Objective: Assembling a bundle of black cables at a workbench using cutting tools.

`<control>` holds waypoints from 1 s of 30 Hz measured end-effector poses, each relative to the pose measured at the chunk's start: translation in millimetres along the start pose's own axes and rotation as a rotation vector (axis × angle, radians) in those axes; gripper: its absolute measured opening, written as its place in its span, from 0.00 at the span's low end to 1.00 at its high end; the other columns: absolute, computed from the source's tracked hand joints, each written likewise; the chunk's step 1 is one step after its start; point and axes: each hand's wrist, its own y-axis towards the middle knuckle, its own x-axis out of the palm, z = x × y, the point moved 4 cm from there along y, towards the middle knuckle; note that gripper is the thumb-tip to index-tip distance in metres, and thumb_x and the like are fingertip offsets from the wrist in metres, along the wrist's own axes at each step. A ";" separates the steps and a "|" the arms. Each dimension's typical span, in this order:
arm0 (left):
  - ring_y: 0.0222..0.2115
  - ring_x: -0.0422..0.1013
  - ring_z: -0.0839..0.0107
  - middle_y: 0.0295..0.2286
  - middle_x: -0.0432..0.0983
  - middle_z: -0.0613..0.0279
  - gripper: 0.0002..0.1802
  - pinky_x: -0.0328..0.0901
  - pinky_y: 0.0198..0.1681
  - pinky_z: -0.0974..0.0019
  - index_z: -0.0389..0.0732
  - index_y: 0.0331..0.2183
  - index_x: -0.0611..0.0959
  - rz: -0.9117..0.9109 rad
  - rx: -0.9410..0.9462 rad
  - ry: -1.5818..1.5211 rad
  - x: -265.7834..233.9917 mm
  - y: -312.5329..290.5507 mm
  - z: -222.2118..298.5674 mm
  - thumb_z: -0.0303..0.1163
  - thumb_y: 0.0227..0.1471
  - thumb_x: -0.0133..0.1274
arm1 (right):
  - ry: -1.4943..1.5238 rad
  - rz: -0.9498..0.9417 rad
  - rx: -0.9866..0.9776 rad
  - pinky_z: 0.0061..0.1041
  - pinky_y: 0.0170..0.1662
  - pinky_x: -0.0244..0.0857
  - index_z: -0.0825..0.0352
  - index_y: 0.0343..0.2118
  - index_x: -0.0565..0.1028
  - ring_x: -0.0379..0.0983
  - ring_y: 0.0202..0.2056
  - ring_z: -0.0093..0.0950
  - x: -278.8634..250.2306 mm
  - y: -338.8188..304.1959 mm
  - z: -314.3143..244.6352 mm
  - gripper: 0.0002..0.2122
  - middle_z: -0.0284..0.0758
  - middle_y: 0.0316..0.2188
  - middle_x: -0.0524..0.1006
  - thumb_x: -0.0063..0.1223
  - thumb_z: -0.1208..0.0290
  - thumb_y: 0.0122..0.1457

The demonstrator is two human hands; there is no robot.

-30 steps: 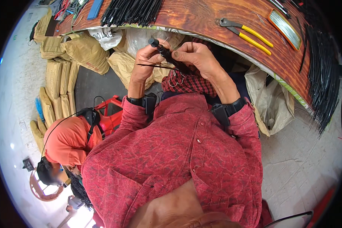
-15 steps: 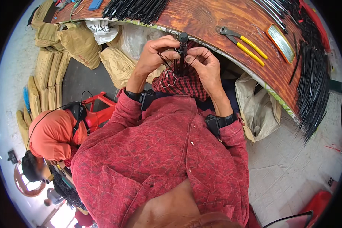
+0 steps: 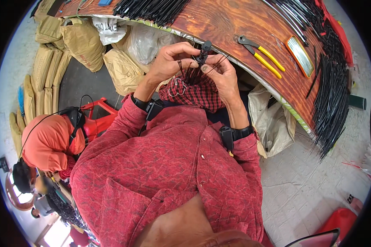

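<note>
Black stick leans, knobbed end toward the table, above a checked cloth; the left hand grips it from the left, the right hand pinches thin strands alongside.

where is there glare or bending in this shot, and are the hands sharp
Head view: fisheye bending curves the wooden table's edge; head view: glare whites out a bright patch at lower left; head view: left hand and right hand look fairly sharp.
</note>
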 end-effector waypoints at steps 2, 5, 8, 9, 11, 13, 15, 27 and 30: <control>0.37 0.75 0.76 0.36 0.75 0.64 0.15 0.71 0.39 0.73 0.33 0.42 0.82 0.008 -0.005 -0.045 2.0 -1.0 0.4 0.16 0.50 0.62 | 0.041 -0.030 0.002 0.18 0.45 0.69 0.70 0.41 0.75 0.73 0.37 0.16 -1.8 0.8 4.0 0.09 0.29 0.37 0.77 0.62 0.79 0.58; 0.39 0.76 0.77 0.38 0.77 0.65 0.16 0.71 0.41 0.75 0.34 0.44 0.83 0.015 -0.003 -0.065 6.5 1.2 -0.2 0.18 0.51 0.62 | 0.068 -0.049 0.011 0.18 0.45 0.70 0.69 0.42 0.74 0.74 0.38 0.17 -4.1 0.2 5.9 0.11 0.30 0.37 0.77 0.63 0.79 0.58; 0.38 0.75 0.78 0.40 0.75 0.64 0.16 0.71 0.41 0.75 0.34 0.45 0.83 0.002 -0.024 -0.028 9.2 4.1 -3.1 0.18 0.51 0.62 | 0.057 -0.043 0.005 0.18 0.46 0.70 0.68 0.41 0.73 0.75 0.39 0.18 -5.6 -1.1 4.1 0.11 0.30 0.37 0.78 0.64 0.80 0.57; 0.38 0.75 0.78 0.40 0.74 0.63 0.17 0.71 0.39 0.75 0.33 0.45 0.83 -0.015 -0.022 -0.017 11.3 5.0 -0.5 0.18 0.51 0.62 | 0.052 -0.035 -0.012 0.18 0.45 0.70 0.68 0.40 0.73 0.75 0.39 0.18 -6.8 -2.1 6.5 0.11 0.30 0.37 0.78 0.64 0.80 0.57; 0.37 0.74 0.78 0.41 0.73 0.63 0.18 0.71 0.38 0.75 0.33 0.46 0.82 -0.059 -0.009 0.001 14.8 8.8 3.1 0.17 0.51 0.61 | 0.008 -0.004 -0.032 0.17 0.44 0.70 0.67 0.39 0.73 0.74 0.37 0.17 -15.1 -3.4 13.7 0.11 0.29 0.36 0.78 0.64 0.80 0.57; 0.37 0.74 0.79 0.42 0.72 0.63 0.19 0.70 0.38 0.76 0.34 0.48 0.82 -0.110 0.008 0.022 14.3 12.5 5.9 0.17 0.52 0.61 | 0.029 0.024 -0.033 0.17 0.43 0.70 0.66 0.39 0.73 0.74 0.36 0.16 -18.1 -2.9 14.7 0.11 0.29 0.36 0.78 0.64 0.81 0.57; 0.38 0.73 0.79 0.42 0.72 0.64 0.19 0.70 0.39 0.76 0.34 0.48 0.82 -0.144 0.010 0.089 13.8 14.1 7.5 0.17 0.53 0.60 | 0.057 0.039 -0.040 0.17 0.43 0.70 0.66 0.39 0.73 0.74 0.36 0.16 -19.3 -2.5 15.3 0.11 0.29 0.36 0.78 0.64 0.81 0.56; 0.43 0.71 0.77 0.41 0.71 0.65 0.17 0.68 0.47 0.74 0.35 0.46 0.82 -0.158 -0.009 -0.018 15.4 17.3 0.3 0.16 0.53 0.58 | 0.092 0.006 -0.050 0.15 0.41 0.68 0.63 0.37 0.73 0.72 0.34 0.15 -20.3 0.0 16.5 0.11 0.26 0.34 0.78 0.65 0.81 0.56; 0.43 0.72 0.77 0.41 0.70 0.65 0.17 0.69 0.47 0.74 0.34 0.46 0.82 -0.180 -0.043 -0.058 14.7 20.7 -0.9 0.15 0.52 0.58 | 0.065 -0.025 -0.046 0.16 0.41 0.69 0.64 0.37 0.73 0.74 0.36 0.16 -25.8 2.0 16.2 0.10 0.27 0.35 0.78 0.64 0.82 0.56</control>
